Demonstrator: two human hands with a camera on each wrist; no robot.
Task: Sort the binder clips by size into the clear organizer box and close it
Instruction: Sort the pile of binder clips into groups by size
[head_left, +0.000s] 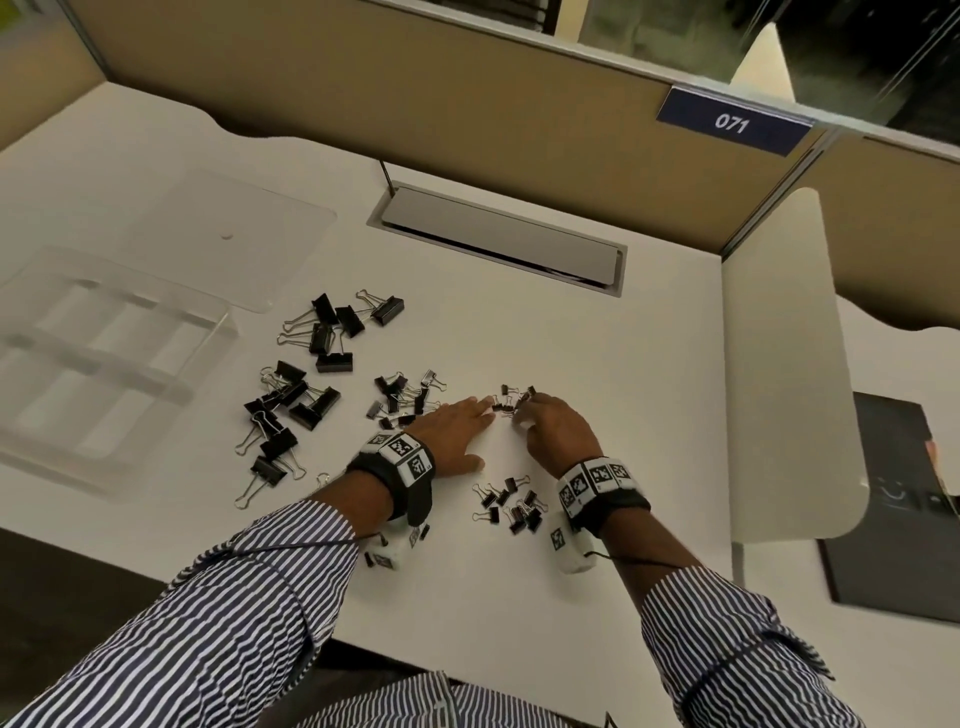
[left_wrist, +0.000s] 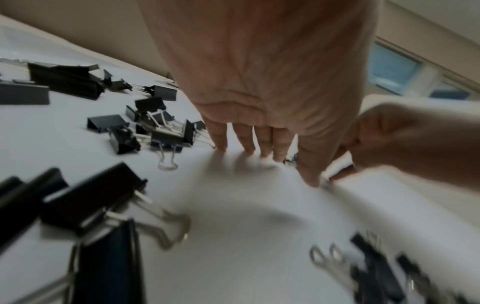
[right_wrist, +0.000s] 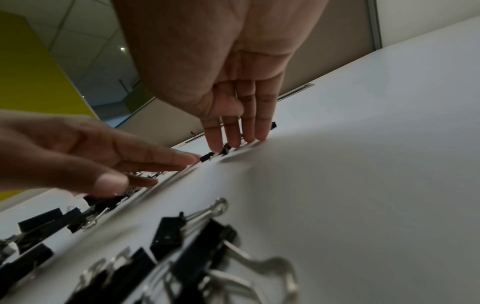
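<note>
The clear organizer box (head_left: 104, 353) stands open at the desk's left, its lid (head_left: 234, 234) lying flat behind it. Large black binder clips (head_left: 291, 400) lie beside the box, with medium clips (head_left: 402, 395) to their right. A few small clips (head_left: 511, 400) sit between my two hands. My left hand (head_left: 457, 426) lies flat, its straight fingers (left_wrist: 262, 144) touching the desk by a small clip (left_wrist: 292, 160). My right hand (head_left: 550, 423) presses straight fingertips (right_wrist: 239, 135) down among the small clips (right_wrist: 207, 157). Neither hand grips anything. Another small-clip pile (head_left: 511, 504) lies between my wrists.
A grey cable slot (head_left: 498, 239) is set into the desk behind the clips. Tan partition walls carry a sign reading 071 (head_left: 732, 122). A white divider panel (head_left: 779, 364) bounds the desk's right side, with a dark object (head_left: 893, 499) beyond it.
</note>
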